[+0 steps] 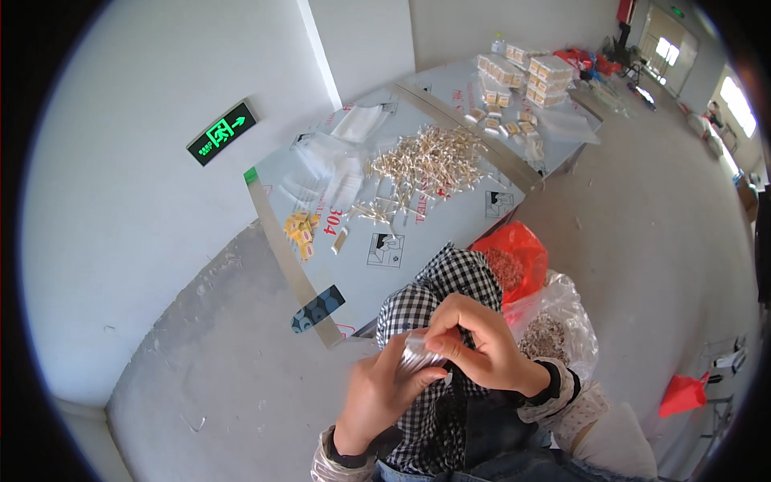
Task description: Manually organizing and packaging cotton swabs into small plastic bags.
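Observation:
Above my lap, both hands are closed around a small clear plastic bag of cotton swabs (414, 355), its white tips showing through the film. My left hand (377, 398) wraps it from the left, with the thumb along its lower side. The fingers of my right hand (475, 347) pinch its upper right end and hide part of it. Beyond my knees, a loose heap of cotton swabs (434, 165) lies on the film-covered table (458, 210). Flat clear plastic bags (331, 161) lie left of the heap. Small yellow printed cards (300, 231) are piled near the left edge.
Stacked packs of swabs (550, 80) stand on the far table. Beside my right knee are a red plastic bag (530, 241) and a clear sack (580, 321), both with small loose pieces inside. A wall with a lit green exit sign (222, 132) rises at left.

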`<state>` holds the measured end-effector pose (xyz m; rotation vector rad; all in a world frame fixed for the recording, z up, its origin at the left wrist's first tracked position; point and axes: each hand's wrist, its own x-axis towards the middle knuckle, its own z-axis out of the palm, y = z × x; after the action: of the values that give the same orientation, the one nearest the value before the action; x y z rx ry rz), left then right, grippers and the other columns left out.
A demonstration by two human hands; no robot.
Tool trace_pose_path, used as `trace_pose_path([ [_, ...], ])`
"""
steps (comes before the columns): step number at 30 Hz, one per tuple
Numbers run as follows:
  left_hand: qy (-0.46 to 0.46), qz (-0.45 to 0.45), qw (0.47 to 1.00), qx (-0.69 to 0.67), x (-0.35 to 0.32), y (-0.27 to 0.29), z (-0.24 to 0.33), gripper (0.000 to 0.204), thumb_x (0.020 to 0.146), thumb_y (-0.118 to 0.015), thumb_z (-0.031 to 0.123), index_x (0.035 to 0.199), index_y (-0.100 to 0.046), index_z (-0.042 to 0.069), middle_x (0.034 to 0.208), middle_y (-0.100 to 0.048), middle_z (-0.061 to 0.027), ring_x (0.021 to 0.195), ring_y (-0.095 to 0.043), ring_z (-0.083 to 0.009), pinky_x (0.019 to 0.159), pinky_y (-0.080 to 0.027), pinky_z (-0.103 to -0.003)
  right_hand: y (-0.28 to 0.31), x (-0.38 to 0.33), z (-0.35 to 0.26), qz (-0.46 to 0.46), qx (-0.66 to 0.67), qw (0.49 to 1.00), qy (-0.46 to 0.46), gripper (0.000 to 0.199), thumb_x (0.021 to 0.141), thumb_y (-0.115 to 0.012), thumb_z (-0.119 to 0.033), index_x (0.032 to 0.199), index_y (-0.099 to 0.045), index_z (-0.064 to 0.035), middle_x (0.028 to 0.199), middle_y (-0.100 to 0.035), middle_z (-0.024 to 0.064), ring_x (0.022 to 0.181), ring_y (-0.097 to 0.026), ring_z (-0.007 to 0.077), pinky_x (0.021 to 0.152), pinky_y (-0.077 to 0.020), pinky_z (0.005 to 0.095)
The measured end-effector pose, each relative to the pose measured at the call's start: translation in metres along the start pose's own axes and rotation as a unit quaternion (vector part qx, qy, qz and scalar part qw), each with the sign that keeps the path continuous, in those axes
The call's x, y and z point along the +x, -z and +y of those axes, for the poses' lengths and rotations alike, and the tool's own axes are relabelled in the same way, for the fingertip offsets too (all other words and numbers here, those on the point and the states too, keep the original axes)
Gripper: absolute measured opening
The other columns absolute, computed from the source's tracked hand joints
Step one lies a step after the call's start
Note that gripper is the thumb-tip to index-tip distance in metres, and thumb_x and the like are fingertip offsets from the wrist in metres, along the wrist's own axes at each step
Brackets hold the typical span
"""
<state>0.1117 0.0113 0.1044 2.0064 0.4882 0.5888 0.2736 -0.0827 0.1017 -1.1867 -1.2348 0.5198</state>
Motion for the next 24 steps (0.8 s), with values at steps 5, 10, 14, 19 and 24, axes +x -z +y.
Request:
trace_pose_path([
  [5,0.058,-0.017,0.998,0.019,0.014,0.004,-0.009,0.036,0.080,-0.080,0.030,0.094,-0.064,0.001,0.066,-0.066,-0.0097,0.054,-0.063,-0.0207,0.050,-0.047,-0.029,0.009,0.013,0.011,0.029,-0.101,0.994,0.038,0.008,0.094,-0.060,-0.006,0.094,-0.055,-0.0009,0.084,-0.056,0.0089,0.067,-0.053,0.0186,0.061,-0.0433,0.0295],
  [10,0.159,0.089,0.982,-0.042,0.031,0.029,-0.030,0.007,0.090,-0.067,0.003,0.085,-0.066,-0.003,0.066,-0.066,-0.0054,0.057,-0.064,-0.0094,0.053,-0.047,-0.022,0.067,0.041,0.046,0.275,-0.186,0.940,-0.085,0.011,0.093,-0.062,-0.007,0.091,-0.055,-0.0003,0.075,-0.056,0.0097,0.063,-0.051,0.0218,0.061,-0.0439,0.0313],
  [14,0.212,0.152,0.963,-0.068,0.057,0.051,-0.066,0.011,0.092,-0.063,0.003,0.084,-0.066,-0.003,0.065,-0.062,-0.0032,0.055,-0.061,-0.0082,0.051,-0.043,-0.021,0.155,0.044,0.176,0.177,-0.356,0.908,-0.132,0.015,0.093,-0.061,-0.009,0.090,-0.052,0.0013,0.077,-0.057,0.0179,0.072,-0.060,0.0260,0.065,-0.0462,0.0362],
  [19,0.250,0.166,0.953,0.040,0.079,0.069,-0.148,0.011,0.092,-0.066,0.006,0.086,-0.065,-0.003,0.069,-0.064,-0.0042,0.058,-0.061,-0.0091,0.053,-0.044,-0.022,0.223,0.084,0.299,0.227,-0.273,0.892,-0.280,0.020,0.093,-0.059,-0.020,0.088,-0.052,-0.0016,0.070,-0.062,0.0119,0.053,-0.060,0.0195,0.048,-0.0473,0.0333],
  [24,0.276,0.125,0.945,0.123,0.116,0.069,-0.208,0.010,0.090,-0.068,0.008,0.089,-0.066,-0.002,0.070,-0.066,-0.0083,0.062,-0.064,-0.0121,0.058,-0.047,-0.025,0.360,0.188,0.372,0.396,-0.105,0.892,-0.189,0.026,0.094,-0.061,-0.021,0.110,-0.055,-0.0008,0.088,-0.064,0.0093,0.074,-0.069,0.0209,0.059,-0.0559,0.0322],
])
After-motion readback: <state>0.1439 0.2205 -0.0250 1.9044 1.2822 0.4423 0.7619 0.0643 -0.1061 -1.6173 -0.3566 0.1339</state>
